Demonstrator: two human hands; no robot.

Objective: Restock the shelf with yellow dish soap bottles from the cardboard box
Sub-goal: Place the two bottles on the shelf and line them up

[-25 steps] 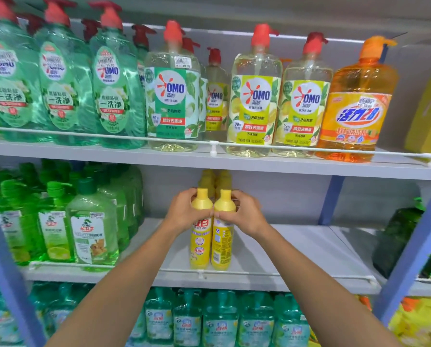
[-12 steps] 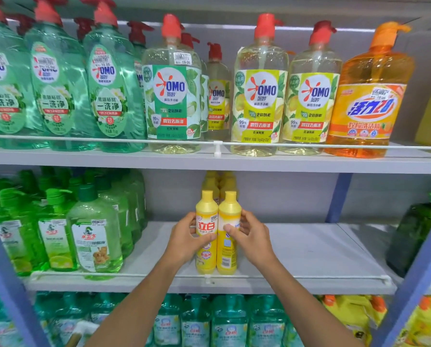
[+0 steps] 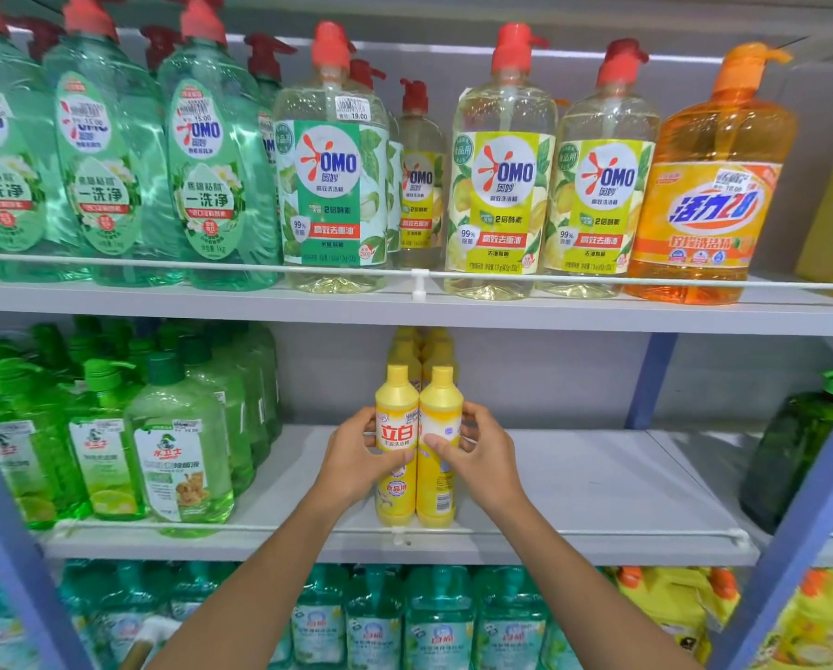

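Now left hand (image 3: 351, 459) fingers clamp left yellow bottle (image 3: 395, 500); right hand (image 3: 489, 464) fingers clamp right yellow bottle (image 3: 436, 498).

Green pump bottles (image 3: 211, 186), clear OMO bottles (image 3: 501, 186), one orange bottle (image 3: 714, 195) alongside.

On the grey metal middle shelf (image 3: 598, 476), just behind its white wire rail (image 3: 598, 531), the left yellow plastic soap bottle (image 3: 395, 411) and the right yellow plastic soap bottle (image 3: 441, 408) stand touching, side by side. The left hand (image 3: 351, 461) grips the former and the right hand (image 3: 482, 461) the latter. More yellow bottles (image 3: 407, 353) queue behind them, and green plastic pump bottles (image 3: 177, 452) stand to their left.
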